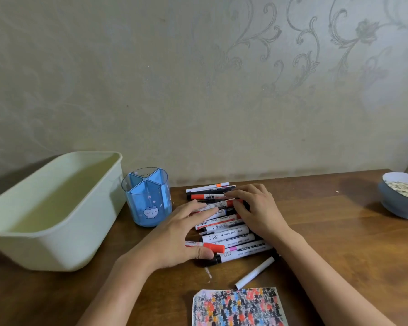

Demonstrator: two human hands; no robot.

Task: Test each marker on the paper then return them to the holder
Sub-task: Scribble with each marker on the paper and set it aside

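Note:
Several markers [229, 234] lie in a heap on the wooden table, mostly white barrels with red or black caps. My left hand [181, 234] rests flat on the heap's left side, fingers straight, thumb beside a red-capped marker [207, 245]. My right hand [257, 208] lies on the heap's right side, fingertips touching the upper markers. A blue divided holder [146, 194] stands empty left of the heap. A paper [239, 307] covered in coloured scribbles lies at the near edge. One white marker [254, 272] lies apart, just above the paper.
A large pale green plastic tub [54, 208] sits at the left beside the holder. A blue bowl [400, 198] with pale contents stands at the far right. The patterned wall runs right behind the table.

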